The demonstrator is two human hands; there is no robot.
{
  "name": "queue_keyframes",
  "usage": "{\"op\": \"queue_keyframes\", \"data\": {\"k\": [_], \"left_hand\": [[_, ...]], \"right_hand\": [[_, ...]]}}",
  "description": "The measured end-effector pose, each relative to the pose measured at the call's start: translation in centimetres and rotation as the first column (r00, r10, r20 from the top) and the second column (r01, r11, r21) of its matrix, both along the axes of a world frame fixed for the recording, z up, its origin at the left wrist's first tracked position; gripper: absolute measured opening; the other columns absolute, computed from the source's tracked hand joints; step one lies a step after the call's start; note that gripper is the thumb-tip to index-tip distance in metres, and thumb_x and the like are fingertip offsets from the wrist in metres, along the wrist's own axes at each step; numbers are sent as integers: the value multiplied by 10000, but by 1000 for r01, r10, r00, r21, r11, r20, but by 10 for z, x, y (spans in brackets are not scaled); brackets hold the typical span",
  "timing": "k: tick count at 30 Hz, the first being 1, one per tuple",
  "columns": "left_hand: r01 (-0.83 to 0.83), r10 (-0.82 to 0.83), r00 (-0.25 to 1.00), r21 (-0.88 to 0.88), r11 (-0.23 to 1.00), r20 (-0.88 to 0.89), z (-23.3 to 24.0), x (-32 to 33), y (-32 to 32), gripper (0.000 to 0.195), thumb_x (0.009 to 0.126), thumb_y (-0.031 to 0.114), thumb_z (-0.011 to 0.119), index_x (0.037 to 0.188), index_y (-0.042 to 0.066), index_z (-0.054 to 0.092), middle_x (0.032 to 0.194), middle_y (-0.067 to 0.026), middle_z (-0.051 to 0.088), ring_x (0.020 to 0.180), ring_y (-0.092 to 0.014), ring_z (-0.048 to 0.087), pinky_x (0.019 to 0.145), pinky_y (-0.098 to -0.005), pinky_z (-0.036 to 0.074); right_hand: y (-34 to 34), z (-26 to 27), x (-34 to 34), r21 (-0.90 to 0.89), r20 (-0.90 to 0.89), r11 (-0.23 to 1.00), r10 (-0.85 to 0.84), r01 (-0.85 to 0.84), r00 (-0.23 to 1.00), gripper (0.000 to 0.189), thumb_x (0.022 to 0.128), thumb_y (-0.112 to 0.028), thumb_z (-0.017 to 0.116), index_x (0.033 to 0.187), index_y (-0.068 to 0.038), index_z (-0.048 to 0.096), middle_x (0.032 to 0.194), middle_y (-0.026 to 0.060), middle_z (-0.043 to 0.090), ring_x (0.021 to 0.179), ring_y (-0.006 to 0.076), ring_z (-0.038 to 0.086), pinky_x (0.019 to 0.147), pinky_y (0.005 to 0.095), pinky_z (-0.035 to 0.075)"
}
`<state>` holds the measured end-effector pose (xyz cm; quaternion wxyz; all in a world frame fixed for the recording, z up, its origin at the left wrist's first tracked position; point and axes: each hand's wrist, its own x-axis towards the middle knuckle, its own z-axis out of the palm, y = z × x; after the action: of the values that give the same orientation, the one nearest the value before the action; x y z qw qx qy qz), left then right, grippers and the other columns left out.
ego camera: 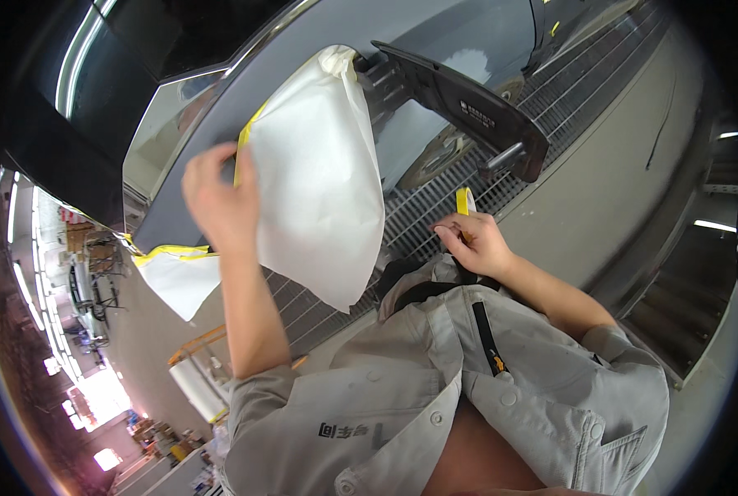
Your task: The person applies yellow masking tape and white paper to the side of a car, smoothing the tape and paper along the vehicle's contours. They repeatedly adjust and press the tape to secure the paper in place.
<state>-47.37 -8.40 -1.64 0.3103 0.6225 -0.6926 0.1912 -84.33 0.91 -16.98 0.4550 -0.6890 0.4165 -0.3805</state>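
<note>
A sheet of white masking paper (319, 173) hangs from the grey car body panel (186, 173), its upper edge held by yellow masking tape (258, 115). My left hand (223, 198) is at that taped edge, thumb and forefinger curved around a small gap; its other fingertips are hidden. My right hand (477, 242) grips a roll of yellow tape (465, 201) low in front of my waist. Beside the paper, a black flap (468, 105) juts out from the panel, bearing printed writing and a metal pin (505, 157). A smaller taped paper piece (179, 279) hangs further left.
Dark window glass (201, 37) lies above the panel. Below the flap are a wheel (434, 158) and metal floor grating (567, 102). A rack with a white roll (198, 390) stands behind my left arm, with boxes (164, 434) further off.
</note>
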Motion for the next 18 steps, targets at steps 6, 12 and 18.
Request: {"op": "queue_keyframes", "data": {"k": [6, 12, 18], "left_hand": [[-271, 267, 961, 424, 864, 70, 0, 64, 73, 242, 1045, 248, 790, 1036, 12, 736, 978, -155, 750, 945, -337, 703, 872, -458, 549], [-153, 310, 945, 691, 707, -107, -16, 82, 98, 315, 1068, 267, 745, 1202, -17, 729, 856, -122, 709, 765, -246, 680, 715, -386, 542], [12, 137, 977, 684, 729, -163, -19, 98, 105, 240, 983, 161, 844, 906, 1, 683, 765, -28, 504, 670, -160, 449, 614, -349, 391]], "right_hand": [[-15, 46, 92, -601, 249, 799, 159, 24, 955, 402, 828, -53, 799, 1228, -95, 783, 1246, 78, 740, 1001, 281, 766, 822, 394, 640], [-28, 42, 165, -450, 40, 890, -61, 73, 997, 536, 911, -166, 821, 1421, -76, 684, 1421, 128, 686, 1173, 349, 718, 924, 428, 631], [-48, 19, 189, -223, -16, 967, -132, 126, 991, 477, 958, -232, 832, 1391, -80, 703, 1321, 132, 705, 1138, 348, 698, 933, 433, 609]]}}
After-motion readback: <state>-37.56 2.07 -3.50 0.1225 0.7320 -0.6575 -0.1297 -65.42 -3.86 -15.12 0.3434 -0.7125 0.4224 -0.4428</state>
